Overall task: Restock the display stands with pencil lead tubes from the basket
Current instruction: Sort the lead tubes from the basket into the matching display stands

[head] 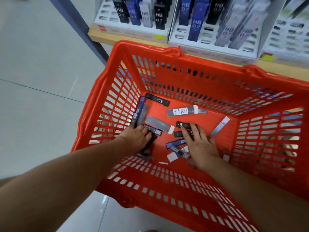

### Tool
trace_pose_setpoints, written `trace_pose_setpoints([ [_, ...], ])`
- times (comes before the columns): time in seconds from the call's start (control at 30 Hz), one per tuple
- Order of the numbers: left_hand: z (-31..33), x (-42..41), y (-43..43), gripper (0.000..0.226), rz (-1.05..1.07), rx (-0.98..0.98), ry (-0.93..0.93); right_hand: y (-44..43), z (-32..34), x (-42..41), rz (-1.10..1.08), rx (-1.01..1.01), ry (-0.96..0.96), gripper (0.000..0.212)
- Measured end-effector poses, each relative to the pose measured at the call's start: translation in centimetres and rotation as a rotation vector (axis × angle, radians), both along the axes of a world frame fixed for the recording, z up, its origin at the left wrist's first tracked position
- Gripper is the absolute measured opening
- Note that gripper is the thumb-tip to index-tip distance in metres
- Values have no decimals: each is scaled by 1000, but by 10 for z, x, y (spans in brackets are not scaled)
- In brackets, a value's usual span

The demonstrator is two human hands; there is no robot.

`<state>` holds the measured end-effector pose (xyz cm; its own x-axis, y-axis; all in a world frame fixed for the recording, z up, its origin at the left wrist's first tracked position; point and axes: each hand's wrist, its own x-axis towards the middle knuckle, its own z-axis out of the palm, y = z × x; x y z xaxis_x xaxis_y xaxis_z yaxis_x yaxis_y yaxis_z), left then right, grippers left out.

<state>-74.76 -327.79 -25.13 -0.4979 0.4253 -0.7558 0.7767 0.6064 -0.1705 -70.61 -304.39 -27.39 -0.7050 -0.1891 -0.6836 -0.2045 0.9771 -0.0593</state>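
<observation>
Now | red basket (147, 45): loose lead tubes (184, 111) | left hand (138, 137) grasping dark tubes (150, 142) | right hand (201, 148) flat, released, on others

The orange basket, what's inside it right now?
Loose pencil lead tubes lie scattered on the basket floor: black, blue, and clear ones. Both hands reach in; the left hand and right hand cover several tubes, so the full count is hidden.
</observation>
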Motion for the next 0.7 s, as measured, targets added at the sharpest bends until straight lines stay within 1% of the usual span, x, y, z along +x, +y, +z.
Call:
trace_pose_setpoints([
  [0.07,2,-1,-2,53,-23,9,-18,-6,-2,0,0,-5,53,120],
  [0.17,2,4,-10,59,-6,8,-23,-12,-2,-2,2,-5,76,107],
  [0.23,-3,1,-11,66,55,13,-17,-12,-3,-4,11,-19,75,105],
  [0.3,-8,-5,-9,68,147,30,-25,-9,-4,-6,-1,-38,67,105],
  [0.33,-10,-7,-8,66,159,27,-27,-9,-4,-6,-13,-44,62,103],
  [0.47,-18,-11,-12,45,114,-20,-62,-14,-4,-4,-46,-51,36,79],
  [0.53,-22,-11,-14,37,147,-35,-110,-16,-4,-4,-33,-35,19,75],
  [0.6,-21,-13,-16,31,255,-13,-165,-16,-4,-5,-56,-11,9,71],
  [0.67,-18,-15,-16,33,506,102,-240,-16,-5,-3,-106,-8,13,63],
  [0.7,-14,-16,-14,36,619,204,-248,-14,-6,-3,-125,-17,37,55],
])
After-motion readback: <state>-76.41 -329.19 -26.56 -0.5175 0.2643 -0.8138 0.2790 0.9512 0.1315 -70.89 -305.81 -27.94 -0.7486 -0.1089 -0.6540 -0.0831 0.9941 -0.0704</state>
